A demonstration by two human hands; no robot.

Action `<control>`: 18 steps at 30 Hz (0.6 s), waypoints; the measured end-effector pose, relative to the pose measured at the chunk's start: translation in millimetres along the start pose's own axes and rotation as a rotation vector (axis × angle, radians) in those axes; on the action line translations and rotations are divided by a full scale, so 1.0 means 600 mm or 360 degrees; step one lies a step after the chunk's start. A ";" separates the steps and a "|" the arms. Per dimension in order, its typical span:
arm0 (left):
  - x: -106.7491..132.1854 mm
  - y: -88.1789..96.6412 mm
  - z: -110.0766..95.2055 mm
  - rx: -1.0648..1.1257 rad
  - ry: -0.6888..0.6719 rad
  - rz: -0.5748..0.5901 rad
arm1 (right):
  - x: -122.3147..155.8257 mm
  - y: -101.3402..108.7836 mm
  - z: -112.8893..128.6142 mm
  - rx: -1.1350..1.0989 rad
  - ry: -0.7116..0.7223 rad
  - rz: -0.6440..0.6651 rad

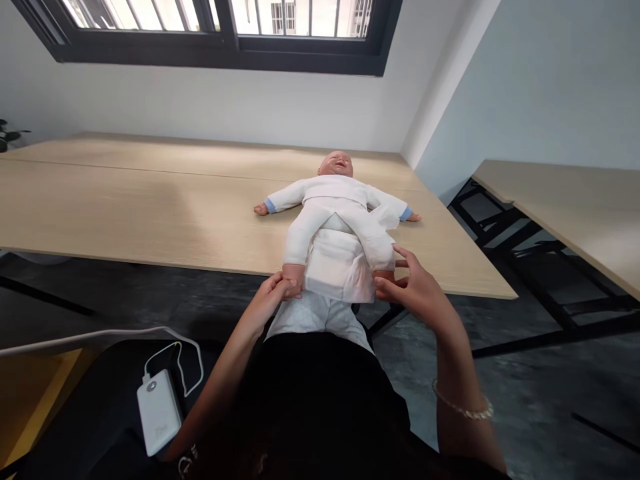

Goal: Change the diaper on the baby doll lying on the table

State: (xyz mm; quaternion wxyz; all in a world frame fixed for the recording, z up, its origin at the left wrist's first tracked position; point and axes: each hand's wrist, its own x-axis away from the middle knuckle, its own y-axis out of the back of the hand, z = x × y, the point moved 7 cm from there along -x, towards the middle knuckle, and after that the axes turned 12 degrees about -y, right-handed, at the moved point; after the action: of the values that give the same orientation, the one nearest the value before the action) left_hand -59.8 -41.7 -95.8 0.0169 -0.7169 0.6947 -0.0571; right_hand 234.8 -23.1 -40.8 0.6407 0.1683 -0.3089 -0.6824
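Note:
A baby doll (335, 193) in white clothes with blue cuffs lies on its back on the table, head toward the wall, arms spread. Its legs point at me, and the feet reach the table's front edge. Between the legs a white diaper (333, 263) hangs a little over that edge. My left hand (277, 290) is closed round the doll's foot on the left of the picture. At the other foot is my right hand (407, 283), its thumb against the foot and its fingers round the trouser leg's end.
The pale wooden table (125, 207) stretches left along the wall under a dark-framed window (225, 50). Another table (575, 207) with black legs stands at the right. A white power bank (159, 410) with a cable rests on a black surface at lower left.

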 end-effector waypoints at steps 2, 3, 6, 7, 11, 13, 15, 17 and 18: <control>0.001 0.003 0.001 -0.0057 0.0015 0.0002 | 0.017 0.006 0.014 0.0276 0.0096 -0.0333; 0.001 0.003 0.001 -0.0081 0.0023 0.0007 | 0.030 0.005 0.027 0.0417 0.0182 -0.0524; 0.005 -0.003 0.001 -0.0056 0.0075 0.0046 | 0.069 -0.043 0.073 0.0737 0.0615 -0.0798; 0.006 -0.007 0.001 -0.0013 0.0098 0.0069 | 0.079 -0.075 0.085 0.0795 0.0796 -0.0720; 0.008 -0.024 -0.006 0.0218 0.0132 0.0196 | 0.081 -0.179 0.099 0.0964 0.1137 -0.0415; 0.007 -0.024 -0.011 0.0267 0.0111 0.0212 | 0.059 -0.196 0.093 0.0961 0.1052 -0.0340; 0.006 -0.021 -0.013 0.0289 0.0096 0.0206 | 0.037 -0.199 0.087 0.0937 0.0961 -0.0250; 0.005 -0.019 -0.013 0.0321 0.0094 0.0209 | 0.026 -0.194 0.086 0.0934 0.0936 -0.0163; 0.005 -0.019 -0.012 0.0338 0.0093 0.0208 | 0.024 -0.190 0.087 0.0935 0.0943 -0.0142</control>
State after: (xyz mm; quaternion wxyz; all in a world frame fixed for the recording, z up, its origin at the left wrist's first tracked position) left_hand -49.3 -43.9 -87.2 0.0761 -0.6622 0.7302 -0.1501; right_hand 112.6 -28.1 -72.0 0.5964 0.5462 -0.2851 -0.5145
